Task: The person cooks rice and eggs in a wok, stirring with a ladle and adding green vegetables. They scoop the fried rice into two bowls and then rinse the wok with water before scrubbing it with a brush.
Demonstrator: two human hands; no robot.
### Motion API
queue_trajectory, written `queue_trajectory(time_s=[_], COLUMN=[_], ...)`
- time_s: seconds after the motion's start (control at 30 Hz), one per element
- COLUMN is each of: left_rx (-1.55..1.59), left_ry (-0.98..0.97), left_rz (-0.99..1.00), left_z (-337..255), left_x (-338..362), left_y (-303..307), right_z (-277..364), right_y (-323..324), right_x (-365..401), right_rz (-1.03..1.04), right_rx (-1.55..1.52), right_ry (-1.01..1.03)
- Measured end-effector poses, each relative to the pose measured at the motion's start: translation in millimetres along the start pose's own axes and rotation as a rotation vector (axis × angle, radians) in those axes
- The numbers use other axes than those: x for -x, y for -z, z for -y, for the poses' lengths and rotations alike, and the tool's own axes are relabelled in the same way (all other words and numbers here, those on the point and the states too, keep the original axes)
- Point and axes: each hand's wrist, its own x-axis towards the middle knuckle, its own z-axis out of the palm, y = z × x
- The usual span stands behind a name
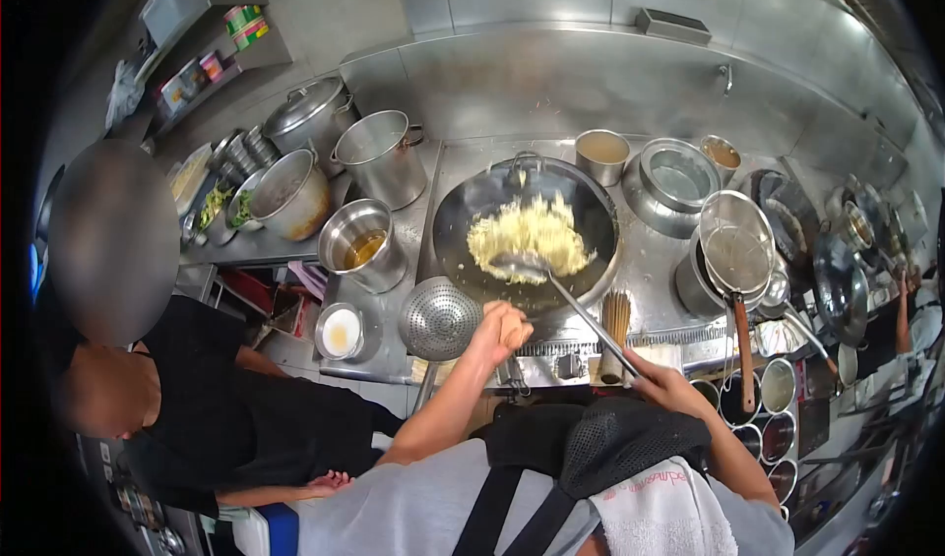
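Observation:
Before me sits a large black wok (458, 207) with pale yellow food (527, 233) inside, its upper part blurred as if moving. My left hand (503, 328) is closed in a fist at the wok's near rim, gripping it there; the grip itself is hidden by the fingers. My right hand (671, 389) is wrapped round the long metal handle of a ladle (589, 318). The ladle's head reaches into the near side of the food. Left of my left hand lies a round perforated strainer (440, 318). A bamboo brush (615, 325) stands between the wok and my right hand.
A co-worker in a black shirt (266, 399) is close on my left. Steel pots (382, 159) and a pot of oil (362, 246) stand left of the wok. On the right are a water pot (679, 177), a mesh strainer (736, 241) and several seasoning containers (778, 387).

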Motion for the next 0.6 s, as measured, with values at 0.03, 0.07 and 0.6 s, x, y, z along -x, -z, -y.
queue_trajectory(time_s=[0.03, 0.07, 0.6], left_rx=[0.112, -0.021, 0.039], left_ry=[0.027, -0.031, -0.008], left_rz=[0.048, -0.083, 0.036], left_z=[-0.8, -7.4, -13.5], left_x=[11.4, 31.7, -21.9], left_y=[-6.2, -39.5, -30.3], right_z=[-12.7, -28.2, 31.4], right_y=[9.5, 13.0, 22.6], right_x=[7.9, 11.2, -3.7], right_rz=[-0.015, -0.156, -0.029], right_rx=[0.112, 0.256, 0.137], right_ry=[0.103, 0.514, -0.021])
